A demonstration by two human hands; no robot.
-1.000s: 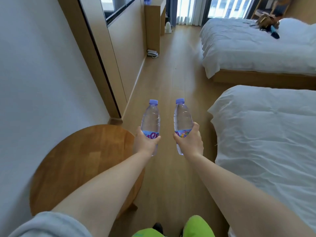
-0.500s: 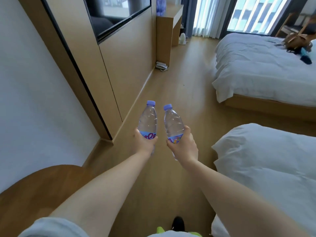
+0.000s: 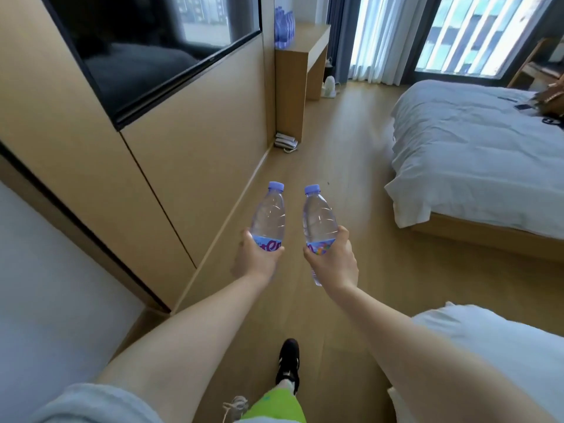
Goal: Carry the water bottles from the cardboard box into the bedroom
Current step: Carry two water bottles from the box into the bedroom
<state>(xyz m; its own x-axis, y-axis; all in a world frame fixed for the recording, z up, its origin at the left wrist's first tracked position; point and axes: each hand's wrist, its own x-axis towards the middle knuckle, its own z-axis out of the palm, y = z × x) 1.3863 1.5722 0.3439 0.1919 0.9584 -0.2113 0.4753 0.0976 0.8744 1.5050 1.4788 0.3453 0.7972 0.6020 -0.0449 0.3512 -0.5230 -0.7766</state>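
**Two bottles held upright on the way down the bedroom aisle**

At the far left a dark, glossy wall screen (image 3: 158, 53) is set flush into smooth tan wood panelling, so the walkway beside it is left unobstructed. Further along the wall, a cluster of blue-tinted bottles (image 3: 283, 27) is seen on a plain wooden desk (image 3: 300, 56), which is judged to be the likely set-down place.

The left bottle (image 3: 268, 218) is grasped around its purple label by the left hand (image 3: 254, 259), fingers curled about the lower body, cap up. Just beside it, not touching, the right bottle (image 3: 319, 221) is gripped the same way by the right hand (image 3: 332, 261). Both are clear, ribbed, thin-walled plastic with lilac screw caps; a grip low on the label is probably chosen because the wall is stiffer there.

To the right, two beds are covered in soft, rumpled white duvets (image 3: 476, 160), above a matte wood-plank floor (image 3: 351, 148).
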